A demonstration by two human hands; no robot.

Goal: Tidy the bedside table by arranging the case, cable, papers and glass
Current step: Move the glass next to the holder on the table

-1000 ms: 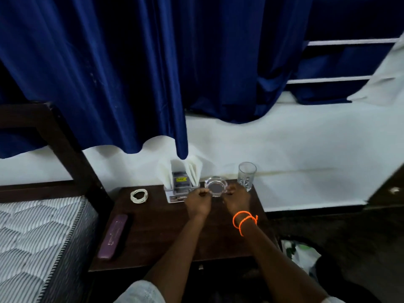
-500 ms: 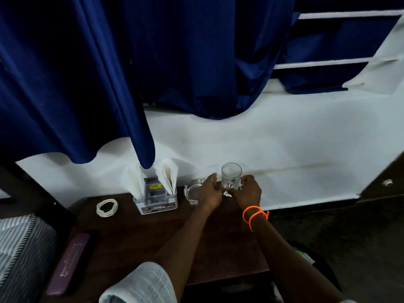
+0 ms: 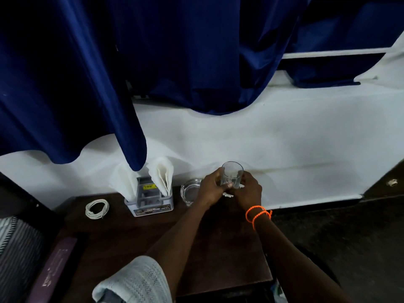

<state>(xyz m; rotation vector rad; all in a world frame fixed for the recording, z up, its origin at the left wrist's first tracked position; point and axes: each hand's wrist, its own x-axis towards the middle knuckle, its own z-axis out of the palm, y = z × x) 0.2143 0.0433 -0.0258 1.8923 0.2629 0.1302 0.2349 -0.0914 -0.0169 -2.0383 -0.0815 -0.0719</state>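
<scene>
A clear drinking glass (image 3: 232,171) stands upright at the back right of the dark wooden bedside table (image 3: 135,237). My left hand (image 3: 213,186) and my right hand (image 3: 248,190) grip it from either side. A small white scrap (image 3: 228,195) shows between my hands. A coiled white cable (image 3: 97,208) lies at the back left. A purple case (image 3: 53,272) lies along the left edge. White folded papers (image 3: 162,174) stand in a small holder (image 3: 152,204) against the wall.
A clear glass ashtray (image 3: 189,192) sits just left of my left hand. A blue curtain (image 3: 131,84) hangs low over the holder. A mattress (image 3: 15,243) borders the table on the left. Dark floor lies to the right.
Both hands left the ashtray, moved right and closed around the drinking glass. The camera has come closer and turned right.
</scene>
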